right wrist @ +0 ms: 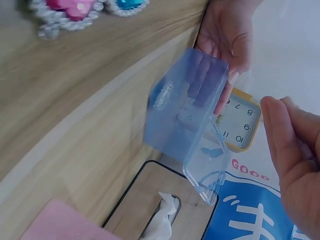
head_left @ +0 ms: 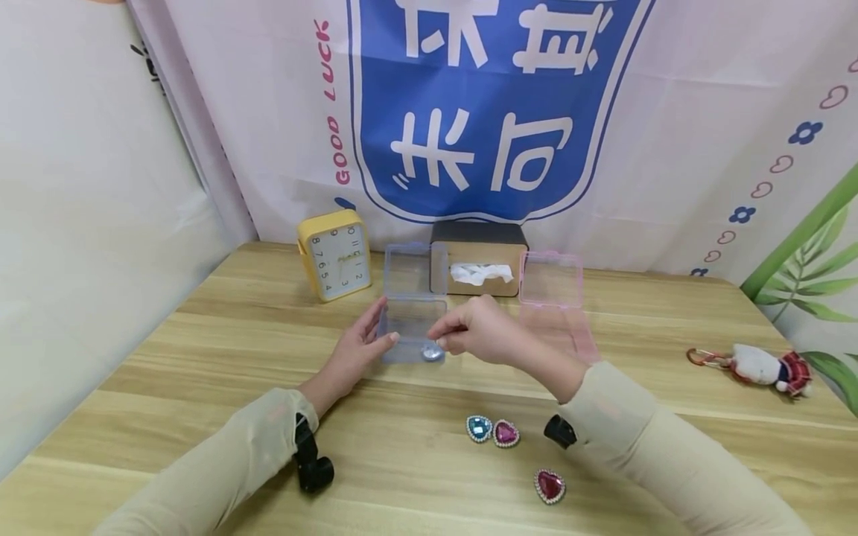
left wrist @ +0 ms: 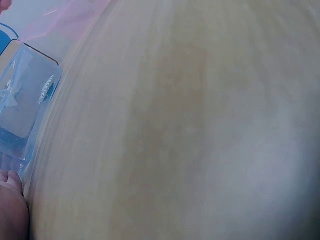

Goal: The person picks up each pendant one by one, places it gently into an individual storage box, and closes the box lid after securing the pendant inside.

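A clear blue plastic box (head_left: 412,321) stands with its lid up in front of both hands. My left hand (head_left: 351,353) rests against its left side, fingers straight along the wall and thumb by the front rim. Inside the front right corner lies a pale heart-shaped gem (head_left: 432,352), whose beaded edge shows through the wall in the right wrist view. Just above that corner is my right hand (head_left: 479,331), its fingers bent. Nothing shows between its fingertips in the right wrist view. Nearer the front lie a blue gem (head_left: 479,428), a pink gem (head_left: 506,433) and a red gem (head_left: 550,486).
A clear pink box (head_left: 553,279), lid raised, stands right of the blue one, partly behind the right forearm. Behind them is a tissue box (head_left: 479,257). At the back left stands a yellow clock (head_left: 335,254). A plush keychain (head_left: 764,368) lies at the far right.
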A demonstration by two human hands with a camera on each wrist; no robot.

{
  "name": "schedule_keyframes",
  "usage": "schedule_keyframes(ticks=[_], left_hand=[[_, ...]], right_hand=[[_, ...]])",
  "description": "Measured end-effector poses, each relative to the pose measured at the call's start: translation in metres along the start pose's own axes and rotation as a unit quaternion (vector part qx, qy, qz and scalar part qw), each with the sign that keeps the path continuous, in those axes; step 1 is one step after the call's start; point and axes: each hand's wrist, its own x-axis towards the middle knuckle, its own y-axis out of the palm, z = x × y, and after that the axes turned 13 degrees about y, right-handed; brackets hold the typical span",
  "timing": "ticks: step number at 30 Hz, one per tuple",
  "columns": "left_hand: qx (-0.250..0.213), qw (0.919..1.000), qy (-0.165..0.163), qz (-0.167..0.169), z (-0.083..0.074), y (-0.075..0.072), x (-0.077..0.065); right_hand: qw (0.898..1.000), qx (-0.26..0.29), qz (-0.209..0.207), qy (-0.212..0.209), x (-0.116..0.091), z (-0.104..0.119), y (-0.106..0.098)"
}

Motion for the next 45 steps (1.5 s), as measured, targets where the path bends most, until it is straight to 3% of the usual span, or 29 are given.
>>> schedule_keyframes(ticks=[11,18,25,34,45], left_hand=[[-0.005,1.0,0.0,0.0,-0.002,0.0,0.0],[-0.003,1.0,-0.002,0.0,-0.002,-0.001,0.0],[-0.004,1.0,-0.002,0.0,-0.002,0.0,0.0],[-0.01,1.0,-0.001,0.001,-0.002,0.0,0.0],[-0.003,1.0,-0.002,0.002,-0.002,0.0,-0.001]], right_hand=[[0.995,-0.064,0.058,-0.04,-0.02,-0.016,0.001],[0.992,-0.071,0.102,-0.028,-0.028,-0.027,0.004],[0.987,-0.087,0.117,-0.06,-0.031,-0.04,0.008],[0.984,-0.076,0.155,-0.035,-0.035,-0.046,0.013],[0.983,-0.099,0.154,0.002,-0.038,-0.048,0.022]])
